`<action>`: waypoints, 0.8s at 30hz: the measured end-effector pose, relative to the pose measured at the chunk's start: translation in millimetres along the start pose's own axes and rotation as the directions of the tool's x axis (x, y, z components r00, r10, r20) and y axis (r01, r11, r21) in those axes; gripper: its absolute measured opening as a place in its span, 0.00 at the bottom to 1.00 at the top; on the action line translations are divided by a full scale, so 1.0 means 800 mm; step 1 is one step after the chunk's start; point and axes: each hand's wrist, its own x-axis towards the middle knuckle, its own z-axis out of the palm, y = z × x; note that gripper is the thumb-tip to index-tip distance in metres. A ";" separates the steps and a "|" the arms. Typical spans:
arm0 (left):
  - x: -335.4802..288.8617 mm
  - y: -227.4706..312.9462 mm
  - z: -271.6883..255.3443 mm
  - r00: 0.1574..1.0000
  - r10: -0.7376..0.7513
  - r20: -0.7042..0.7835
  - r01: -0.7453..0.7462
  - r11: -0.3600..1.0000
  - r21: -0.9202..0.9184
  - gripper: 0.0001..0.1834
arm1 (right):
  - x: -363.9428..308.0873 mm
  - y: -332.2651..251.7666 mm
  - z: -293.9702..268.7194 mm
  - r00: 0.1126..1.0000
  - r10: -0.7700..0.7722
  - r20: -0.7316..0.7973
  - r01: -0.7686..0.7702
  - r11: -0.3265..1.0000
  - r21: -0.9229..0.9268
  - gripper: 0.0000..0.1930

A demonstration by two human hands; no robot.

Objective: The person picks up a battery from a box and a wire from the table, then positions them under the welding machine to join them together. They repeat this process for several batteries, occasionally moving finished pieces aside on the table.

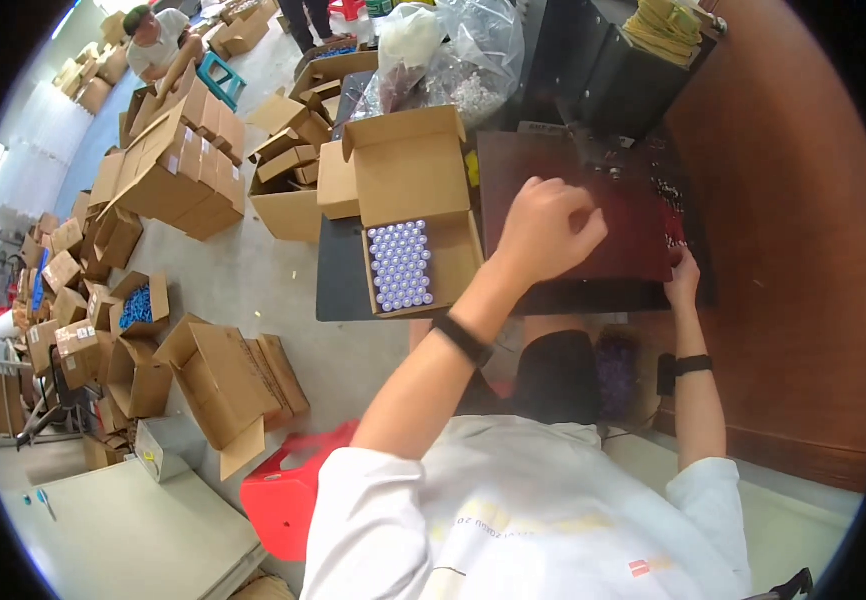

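My left hand (551, 232), a little blurred, hovers over the dark red work surface (543, 170) with its fingers curled in. What it holds, if anything, is hidden. At the right side of that surface, my right hand (684, 277) has its fingers drawn together beside a strip of small shiny parts (670, 200); I cannot make out what lies between them. Left of my left forearm stands an open cardboard box (463, 265), its lid raised. Rows of blue-white round-topped cylinders (399, 265) fill its left part.
A dark machine (613, 85) with a yellow bundle (665, 32) on top stands behind the work surface. Clear plastic bags (478, 60) sit at the back. A brown wooden panel (783, 250) borders the right. Cartons (218, 385), a red stool (298, 490) and a seated person (160, 45) are leftward.
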 end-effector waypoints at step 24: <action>-0.113 -0.052 -0.145 0.827 -0.535 0.170 0.244 0.615 0.750 0.10 | 0.016 -0.035 -0.035 0.964 0.118 0.238 -0.098 0.991 -0.095 0.12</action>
